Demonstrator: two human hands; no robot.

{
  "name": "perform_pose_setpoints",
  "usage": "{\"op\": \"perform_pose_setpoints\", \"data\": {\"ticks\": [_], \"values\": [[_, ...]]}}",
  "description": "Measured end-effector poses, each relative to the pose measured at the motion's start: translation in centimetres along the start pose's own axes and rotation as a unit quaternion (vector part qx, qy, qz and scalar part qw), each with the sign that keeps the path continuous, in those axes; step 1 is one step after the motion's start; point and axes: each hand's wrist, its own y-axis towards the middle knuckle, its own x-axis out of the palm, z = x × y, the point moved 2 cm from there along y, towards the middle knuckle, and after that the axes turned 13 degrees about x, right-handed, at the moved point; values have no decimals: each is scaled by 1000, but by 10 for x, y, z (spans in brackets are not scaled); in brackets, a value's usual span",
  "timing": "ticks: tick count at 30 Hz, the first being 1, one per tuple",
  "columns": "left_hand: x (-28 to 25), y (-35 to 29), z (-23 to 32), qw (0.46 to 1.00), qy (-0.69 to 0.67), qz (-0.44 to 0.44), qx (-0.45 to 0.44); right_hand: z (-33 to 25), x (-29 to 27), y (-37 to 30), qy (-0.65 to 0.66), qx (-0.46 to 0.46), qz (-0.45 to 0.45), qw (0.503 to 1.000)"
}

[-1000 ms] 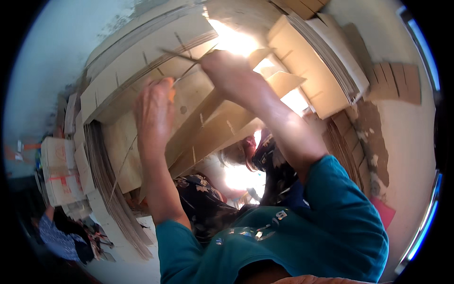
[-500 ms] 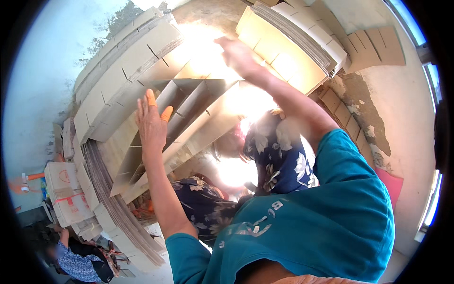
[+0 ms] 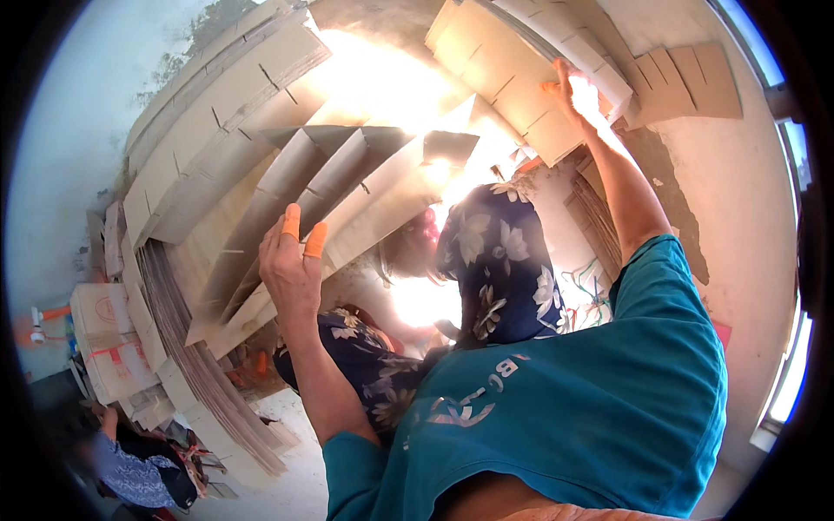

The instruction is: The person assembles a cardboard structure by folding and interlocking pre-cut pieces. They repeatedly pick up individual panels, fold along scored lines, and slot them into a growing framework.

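My left hand (image 3: 294, 265), orange finger covers on two of its digits, is open beside a partly assembled cardboard partition (image 3: 326, 187). Its fingers are stretched out along the near lower side of the strips; I cannot tell how firmly they touch. Slotted grey strips stand crosswise between longer strips in this partition. Out to the right, my right hand (image 3: 575, 94) reaches up to the edge of a stack of slotted cardboard sheets (image 3: 499, 74). Its thumb and a finger are apart over the top sheet, and bright light washes out part of the hand.
More slotted cardboard (image 3: 217, 122) is piled at the upper left, with a thick stack of strips (image 3: 187, 334) below it. A carton (image 3: 109, 339) stands at far left, and another person (image 3: 139, 473) is at lower left. Loose slotted sheets (image 3: 691, 82) lean against the right wall.
My right hand has moved right, from the glare above the partition to the sheet stack. My left hand has shifted slightly down along the partition.
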Motion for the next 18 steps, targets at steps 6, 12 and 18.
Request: {"op": "perform_pose_setpoints", "data": {"ticks": [6,12,18], "values": [[5,-12,-8,999,1,-23,-23,26,9,17,-31,30,15,999],[8,-17,-7,999,10,-32,-34,-6,-13,12,136,90,94,982],[18,-22,-18,999,-23,-23,5,-102,-87,-9,228,-129,170,950]]}}
